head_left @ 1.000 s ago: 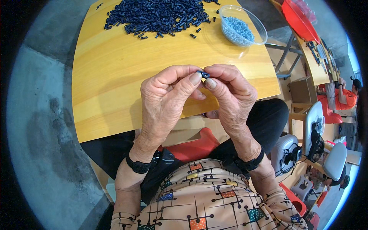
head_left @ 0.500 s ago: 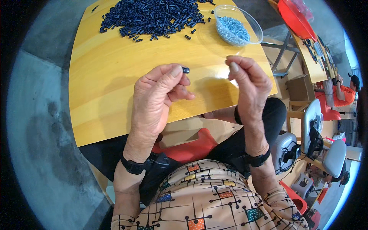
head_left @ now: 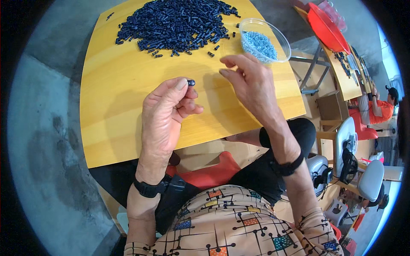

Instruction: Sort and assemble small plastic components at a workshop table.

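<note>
My left hand [head_left: 164,104] is closed over the table, pinching a small black cylindrical part [head_left: 191,82] between thumb and forefinger. One end of the part sticks out past the fingertips. My right hand [head_left: 252,81] hovers to the right of it, thumb and forefinger apart, with nothing visible between them. Beyond both hands lies a large pile of similar black parts [head_left: 175,27], a few of them scattered along its near edge. A clear round plastic tub [head_left: 282,38] holds many small silvery pieces [head_left: 260,45], too small to make out singly.
The yellow wooden table [head_left: 124,98] has its near edge just above my lap. A red stool [head_left: 213,170] shows between my legs. To the right, another table [head_left: 341,79] carries a red basin [head_left: 326,27] and black parts. A person in orange [head_left: 382,109] sits there.
My right hand has moved left toward the pile, and its pinched thumb and forefinger have parted. My left hand has shifted slightly left and down, still gripping the black part.
</note>
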Demonstrator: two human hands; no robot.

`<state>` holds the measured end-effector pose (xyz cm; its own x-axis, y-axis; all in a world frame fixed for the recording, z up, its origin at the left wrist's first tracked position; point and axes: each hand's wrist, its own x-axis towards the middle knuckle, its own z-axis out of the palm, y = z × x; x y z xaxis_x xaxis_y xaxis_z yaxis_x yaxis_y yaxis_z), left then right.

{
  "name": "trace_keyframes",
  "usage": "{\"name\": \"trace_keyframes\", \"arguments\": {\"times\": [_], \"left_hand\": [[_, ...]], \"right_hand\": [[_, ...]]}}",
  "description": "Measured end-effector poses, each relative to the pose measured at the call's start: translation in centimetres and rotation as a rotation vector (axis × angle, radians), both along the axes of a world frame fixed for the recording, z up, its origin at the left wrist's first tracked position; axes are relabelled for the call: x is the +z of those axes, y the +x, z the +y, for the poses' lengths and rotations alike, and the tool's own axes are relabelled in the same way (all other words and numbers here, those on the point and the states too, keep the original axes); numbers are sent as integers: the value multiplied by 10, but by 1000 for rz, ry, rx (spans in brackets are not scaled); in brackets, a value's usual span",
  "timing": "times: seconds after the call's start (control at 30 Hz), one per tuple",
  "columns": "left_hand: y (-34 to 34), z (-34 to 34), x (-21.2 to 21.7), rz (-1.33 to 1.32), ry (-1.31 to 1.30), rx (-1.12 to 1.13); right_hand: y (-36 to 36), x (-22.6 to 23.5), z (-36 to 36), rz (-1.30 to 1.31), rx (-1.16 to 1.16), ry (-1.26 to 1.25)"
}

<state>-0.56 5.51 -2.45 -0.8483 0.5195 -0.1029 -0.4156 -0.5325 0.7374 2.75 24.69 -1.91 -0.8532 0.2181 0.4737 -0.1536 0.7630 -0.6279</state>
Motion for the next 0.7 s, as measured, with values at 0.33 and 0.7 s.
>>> {"name": "trace_keyframes", "arguments": {"times": [0.33, 0.7], "left_hand": [[-6, 1, 1, -20, 75, 16], [-7, 3, 4, 23, 29, 34]], "right_hand": [[-56, -16, 5, -55, -57, 236], [-16, 18, -8, -327, 113, -631]]}}
